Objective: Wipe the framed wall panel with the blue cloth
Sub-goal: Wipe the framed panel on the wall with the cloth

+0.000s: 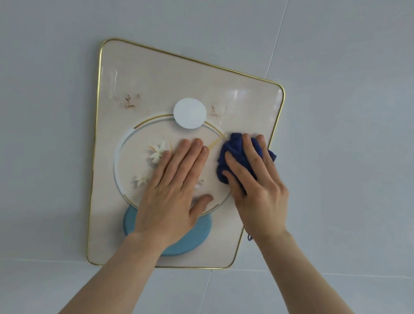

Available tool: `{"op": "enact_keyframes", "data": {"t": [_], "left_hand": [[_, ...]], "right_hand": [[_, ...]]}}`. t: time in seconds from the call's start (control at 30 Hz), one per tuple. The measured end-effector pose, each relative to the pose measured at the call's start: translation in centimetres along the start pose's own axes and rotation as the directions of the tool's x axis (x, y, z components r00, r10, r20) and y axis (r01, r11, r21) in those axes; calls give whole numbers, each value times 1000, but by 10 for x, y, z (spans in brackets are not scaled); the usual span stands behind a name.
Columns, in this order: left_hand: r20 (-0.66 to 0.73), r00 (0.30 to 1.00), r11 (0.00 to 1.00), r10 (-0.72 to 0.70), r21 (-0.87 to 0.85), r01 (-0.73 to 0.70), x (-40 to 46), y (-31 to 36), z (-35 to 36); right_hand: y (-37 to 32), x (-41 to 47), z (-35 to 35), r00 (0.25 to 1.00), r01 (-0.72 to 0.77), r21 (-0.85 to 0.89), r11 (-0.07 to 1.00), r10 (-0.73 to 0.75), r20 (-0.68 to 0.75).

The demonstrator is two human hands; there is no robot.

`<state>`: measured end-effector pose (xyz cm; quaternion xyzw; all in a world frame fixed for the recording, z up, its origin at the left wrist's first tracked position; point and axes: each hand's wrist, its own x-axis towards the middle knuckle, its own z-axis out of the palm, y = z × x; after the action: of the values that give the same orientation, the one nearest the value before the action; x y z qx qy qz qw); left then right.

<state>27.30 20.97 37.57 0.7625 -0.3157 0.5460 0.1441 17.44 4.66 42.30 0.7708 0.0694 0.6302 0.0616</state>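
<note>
Both my arms reach up and forward from the bottom of the view, bare to the forearm. My left hand lies flat on the framed wall panel, palm down, the four fingers straight and close together pointing up and a little right, the thumb spread out to the right. It holds nothing; it simply presses against the picture, covering the lower middle of the printed ring.

My right hand is just beside it, to the right, fingers spread and curled over the blue cloth. The cloth is bunched into a wad under my palm and fingers, pressed against the right part of the panel close to its gold edge. Dark blue folds stick out past my fingertips at the top and left, and a small corner shows at the right by the frame. A bit of blue thread hangs below my wrist.

The panel is a pale, glossy rectangle with rounded corners and a thin gold rim, hung flat on a light grey tiled wall. Thin grout lines cross the wall. Reflections gleam on the upper part of the panel.

Count: two hands, one cloth, one panel. Printed on the panel I can see one white disc, one blue disc partly behind my left wrist, one large ring, and several white flowers.
</note>
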Motion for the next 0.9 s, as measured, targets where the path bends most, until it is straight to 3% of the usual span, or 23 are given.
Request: {"op": "enact_keyframes", "data": {"t": [0.1,0.23,0.3,0.53,0.9], "left_hand": [[-10,1000,1000,6,-16,-6,-1,0,-1],[-5,1000,1000,-9,-18,9,0,3,-2],[-2,1000,1000,-8,-19,8,0,3,-2],[-6,1000,1000,-18,-19,18,0,6,-3],[22,999,998,-46,-38,47,1,11,-14]], "right_hand": [[13,12,-7,999,37,-38,999,-37,-1],[20,43,-12,982,-169,22,985,170,-78],[16,47,-11,976,-199,42,979,202,-86],[1,5,-3,991,-93,2,996,93,-94],[-18,-19,-16,994,-81,-221,972,94,47]]}}
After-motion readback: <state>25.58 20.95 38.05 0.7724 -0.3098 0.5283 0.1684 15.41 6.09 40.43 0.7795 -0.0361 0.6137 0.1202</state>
